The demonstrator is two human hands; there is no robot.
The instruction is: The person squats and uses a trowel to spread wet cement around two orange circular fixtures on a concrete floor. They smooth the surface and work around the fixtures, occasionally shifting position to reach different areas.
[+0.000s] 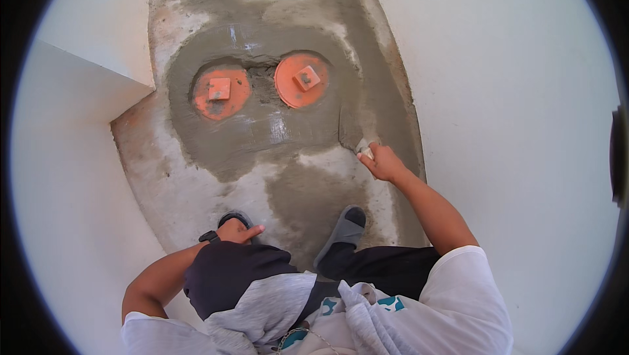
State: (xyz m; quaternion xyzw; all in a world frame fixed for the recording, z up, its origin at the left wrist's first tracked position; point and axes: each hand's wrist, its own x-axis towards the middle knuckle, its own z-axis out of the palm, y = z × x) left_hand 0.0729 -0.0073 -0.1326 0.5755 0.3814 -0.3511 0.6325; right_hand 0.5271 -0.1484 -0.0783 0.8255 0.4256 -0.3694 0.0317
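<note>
My right hand is closed around a small pale, cement-smeared piece at the right side of the wet mortar. Its exact kind is hidden by the fingers. A thin dark ridge runs along the mortar surface just beyond it. Two round orange caps, each with a square raised knob, sit recessed side by side in the mortar farther ahead. Near my knee rests my left hand, a watch on its wrist. One digit stretches to the right; the other fingers are partly hidden, and nothing shows in the hand.
A smooth white wall stands close along the right. On the left, a white wall with a protruding corner narrows the floor. My grey slip-on shoe is planted near the mortar's lower edge.
</note>
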